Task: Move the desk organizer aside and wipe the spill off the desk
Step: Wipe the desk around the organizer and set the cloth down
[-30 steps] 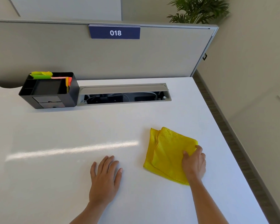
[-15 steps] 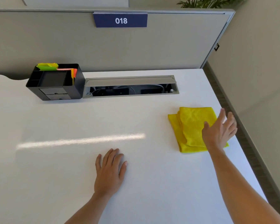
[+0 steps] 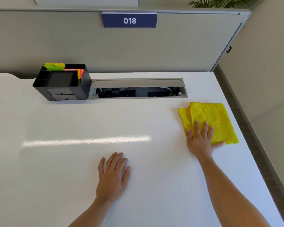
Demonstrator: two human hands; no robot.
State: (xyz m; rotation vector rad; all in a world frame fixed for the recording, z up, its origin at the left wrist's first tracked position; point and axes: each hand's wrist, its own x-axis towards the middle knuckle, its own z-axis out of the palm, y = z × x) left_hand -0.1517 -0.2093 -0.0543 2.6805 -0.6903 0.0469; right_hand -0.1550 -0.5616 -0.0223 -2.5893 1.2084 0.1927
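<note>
The black plastic desk organizer (image 3: pixel 62 83), a squarish box with open top compartments and two small drawers in its front face, stands at about ten o'clock on the white laminate desk (image 3: pixel 72 161), hard against the grey fabric partition panel (image 3: pixel 56 45) at the back. Green and orange paper notes (image 3: pixel 54 66) poke up from its rear and right-hand compartments. Just beside it at three o'clock, its right wall seemingly touching the frame, is a long grey cable tray (image 3: pixel 138 88) sunk into the desk with its lid open (dark cables show inside). At about two o'clock from the desk's middle lies a folded yellow microfibre cloth (image 3: pixel 215 118), near the right edge and well apart from the organizer. The right hand (image 3: pixel 201 140) lies flat on the cloth's near-left corner, fingers stretched out and loose, pressing rather than gripping. The left hand (image 3: pixel 112 176) rests palm-down on bare desk at six o'clock, fingers spread and released, holding nothing. No liquid can be made out on the surface; a pale streak of reflected light crosses its middle. A blue sign reading 018 (image 3: pixel 129 20) hangs at twelve o'clock on the partition, with plant leaves (image 3: pixel 220 2) behind.
</note>
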